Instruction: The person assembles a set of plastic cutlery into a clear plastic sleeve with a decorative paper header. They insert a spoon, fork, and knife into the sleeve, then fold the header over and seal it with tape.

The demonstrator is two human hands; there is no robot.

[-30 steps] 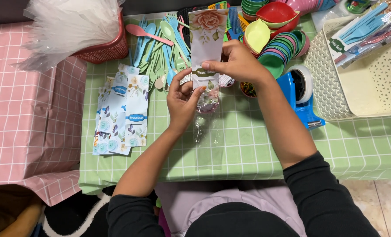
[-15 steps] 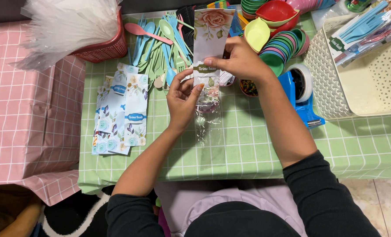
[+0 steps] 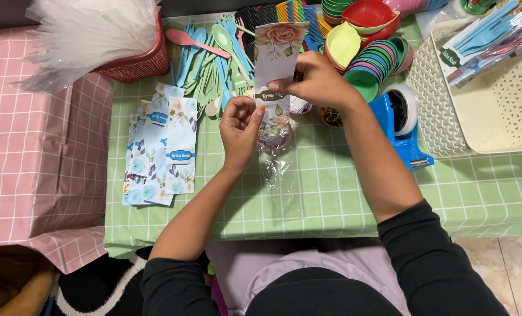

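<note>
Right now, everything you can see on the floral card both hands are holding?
The floral card is a long white paper strip, printed with a pink rose and green leaves on top and a dark label band midway. It is held upright above the green checked tablecloth. The right hand pinches its middle; the left hand grips its lower edge, where a clear plastic bag hangs.

Both hands, left and right, raised together, fingers pinched.

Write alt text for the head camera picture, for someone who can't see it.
Seen from above, a person's left hand and right hand hold a floral card against a clear plastic bag over a green checked tablecloth. Around them lie a stack of floral cards, pastel plastic spoons, coloured bowls and a blue tape dispenser.
</note>
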